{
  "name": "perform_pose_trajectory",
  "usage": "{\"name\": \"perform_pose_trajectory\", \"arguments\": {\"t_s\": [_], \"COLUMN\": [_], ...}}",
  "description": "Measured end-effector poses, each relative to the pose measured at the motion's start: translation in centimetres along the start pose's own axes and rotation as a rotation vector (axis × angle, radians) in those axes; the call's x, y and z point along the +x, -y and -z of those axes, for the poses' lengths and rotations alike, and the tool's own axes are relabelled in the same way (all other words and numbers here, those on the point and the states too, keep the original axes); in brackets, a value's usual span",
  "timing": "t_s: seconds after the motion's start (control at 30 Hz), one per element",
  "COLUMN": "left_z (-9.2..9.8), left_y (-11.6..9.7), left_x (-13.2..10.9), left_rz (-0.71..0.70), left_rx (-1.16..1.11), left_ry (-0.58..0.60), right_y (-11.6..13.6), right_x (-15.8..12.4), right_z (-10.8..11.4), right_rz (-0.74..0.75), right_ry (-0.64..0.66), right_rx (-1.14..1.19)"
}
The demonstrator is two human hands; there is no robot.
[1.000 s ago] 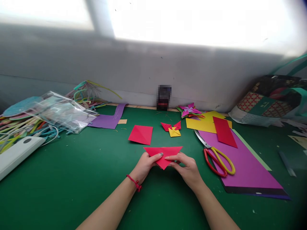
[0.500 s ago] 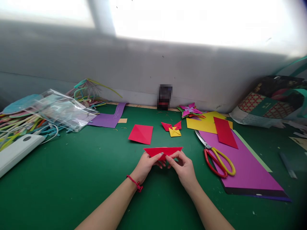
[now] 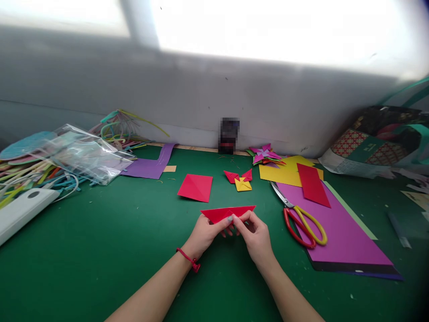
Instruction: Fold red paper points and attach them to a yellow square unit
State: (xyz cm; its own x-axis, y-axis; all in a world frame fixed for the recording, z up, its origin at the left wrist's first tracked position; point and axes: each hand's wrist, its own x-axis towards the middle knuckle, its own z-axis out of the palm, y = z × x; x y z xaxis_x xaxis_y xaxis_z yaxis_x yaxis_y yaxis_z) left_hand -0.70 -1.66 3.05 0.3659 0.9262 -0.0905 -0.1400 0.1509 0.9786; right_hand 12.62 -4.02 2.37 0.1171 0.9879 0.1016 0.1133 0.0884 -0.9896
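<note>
Between my hands is a red sheet of paper (image 3: pixel 224 213), folded to a triangle with its long straight edge on the far side. My left hand (image 3: pixel 208 230) pinches it from the left, thumb on top and fingers beneath. From the right, my right hand (image 3: pixel 254 229) pinches the same paper, its thumb meeting the left thumb near the point closest to me. A creased red paper square (image 3: pixel 196 188) lies just beyond, to the left. Past the held paper sit a small folded red paper piece (image 3: pixel 232 177) and a folded yellow paper piece (image 3: pixel 243 184), touching each other.
Scissors (image 3: pixel 304 223) rest on purple paper (image 3: pixel 348 237) at the right, near a red strip (image 3: pixel 313 185) and yellow paper (image 3: pixel 278 174). Folded paper stars (image 3: pixel 264 154) lie behind. At the left are a plastic bag (image 3: pixel 97 156), pipe cleaners (image 3: pixel 43 174) and a white power bank (image 3: pixel 27 210).
My left thumb has slid slightly right along the folded red paper, closer to the right thumb. Both hands keep their hold. The view has shifted a little.
</note>
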Motion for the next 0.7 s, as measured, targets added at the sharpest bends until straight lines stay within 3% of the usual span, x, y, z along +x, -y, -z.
{"name": "perform_pose_trajectory", "arguments": {"t_s": [0.7], "left_z": [0.06], "left_y": [0.04], "left_x": [-0.11], "left_rz": [0.038], "left_rx": [-0.051], "left_ry": [-0.054], "right_y": [0.57], "right_x": [-0.38], "right_z": [-0.65], "right_rz": [0.006], "right_ry": [-0.005], "right_rx": [0.074]}}
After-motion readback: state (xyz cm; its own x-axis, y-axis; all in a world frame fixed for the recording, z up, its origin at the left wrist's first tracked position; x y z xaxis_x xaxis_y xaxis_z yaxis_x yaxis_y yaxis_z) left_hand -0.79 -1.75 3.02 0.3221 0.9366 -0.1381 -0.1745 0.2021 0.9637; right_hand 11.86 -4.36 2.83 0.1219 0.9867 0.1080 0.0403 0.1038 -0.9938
